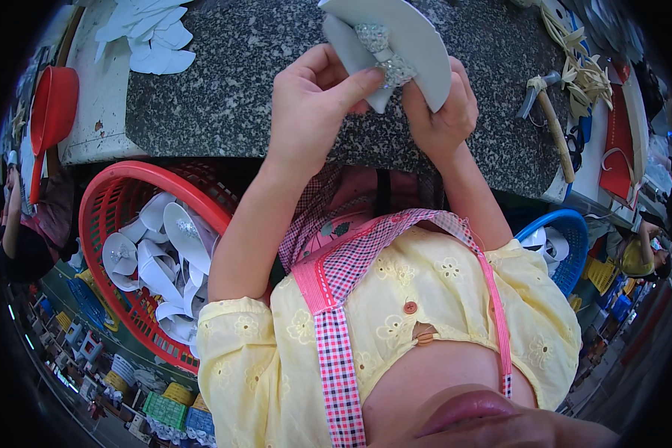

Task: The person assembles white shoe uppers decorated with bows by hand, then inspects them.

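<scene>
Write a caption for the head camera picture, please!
Both hands, left hand and right hand, hold a white sandal.

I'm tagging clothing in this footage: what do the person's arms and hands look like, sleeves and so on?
Both forearms are bare. Short pale-yellow eyelet sleeves end above the elbows. The left hand and right hand wear no gloves; no rings or watch show.

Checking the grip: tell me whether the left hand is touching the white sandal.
Touching. The head view shows the left hand with its thumb pressed on the glittery strap of the white sandal; no gap shows.
</scene>
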A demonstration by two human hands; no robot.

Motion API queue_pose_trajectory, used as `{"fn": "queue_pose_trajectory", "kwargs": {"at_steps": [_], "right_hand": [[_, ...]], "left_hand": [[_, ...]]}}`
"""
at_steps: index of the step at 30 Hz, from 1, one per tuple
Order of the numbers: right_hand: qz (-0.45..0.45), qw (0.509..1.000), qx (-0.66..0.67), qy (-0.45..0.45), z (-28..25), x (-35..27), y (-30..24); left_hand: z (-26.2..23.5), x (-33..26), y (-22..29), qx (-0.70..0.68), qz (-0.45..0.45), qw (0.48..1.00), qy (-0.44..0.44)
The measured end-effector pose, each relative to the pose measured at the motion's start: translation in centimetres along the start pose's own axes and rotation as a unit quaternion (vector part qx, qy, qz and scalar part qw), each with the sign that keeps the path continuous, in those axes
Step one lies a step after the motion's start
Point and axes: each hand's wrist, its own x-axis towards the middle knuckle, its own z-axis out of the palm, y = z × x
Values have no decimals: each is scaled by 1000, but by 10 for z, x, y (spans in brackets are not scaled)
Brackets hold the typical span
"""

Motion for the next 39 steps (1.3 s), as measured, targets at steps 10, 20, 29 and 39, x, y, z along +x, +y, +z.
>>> {"fn": "queue_pose_trajectory", "kwargs": {"at_steps": [10, 20, 29, 39], "right_hand": [[-88, 995, -34, 36, 0, 0, 9], [-3, 1000, -7, 27, -1, -6, 11], [-78, 996, -52, 14, 5, -7, 9], [67, 995, -69, 3, -3, -40, 28]], "left_hand": [[-4, -1, -1, -60, -105, 991, -54], [9, 8, 3, -198, 33, 979, 20], [-6, 6, -3, -142, 62, 987, 32], [11, 12, -11, -202, 38, 978, -37]]}}
